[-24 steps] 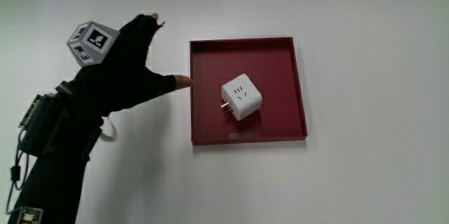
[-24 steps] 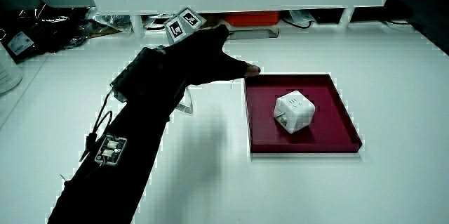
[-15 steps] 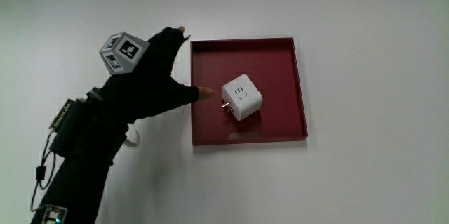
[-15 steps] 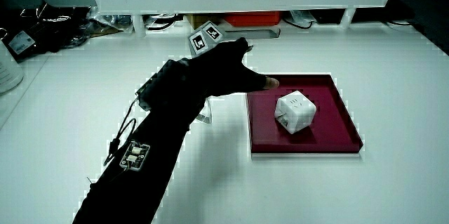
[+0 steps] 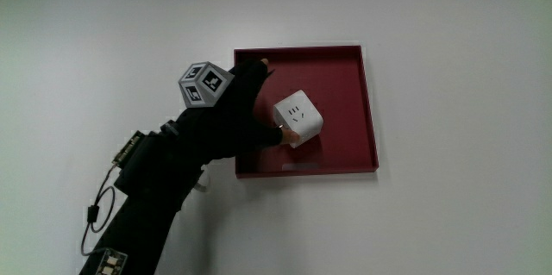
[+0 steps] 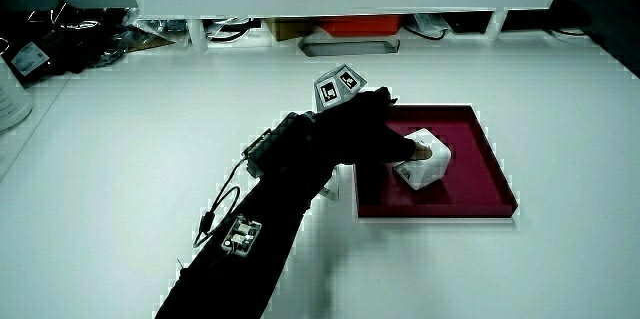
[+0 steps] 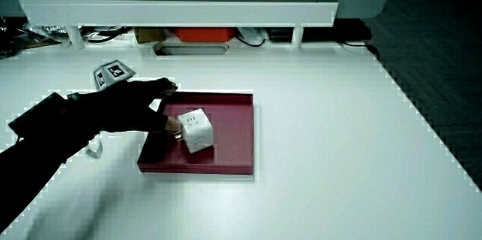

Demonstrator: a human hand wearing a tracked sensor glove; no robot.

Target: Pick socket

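1. The socket, a white cube, sits in the red tray on the desk.
2. The hand reaches it from about eight o'clock, a fingertip touching; fingers spread, nothing held.
3. It looks light, rigid and smooth: take it by two flat faces, clear of the prongs.
4. A side view shows its upright faces; the main view shows the slots.

We count one white socket, one red tray, one gloved hand, and one patterned cube.
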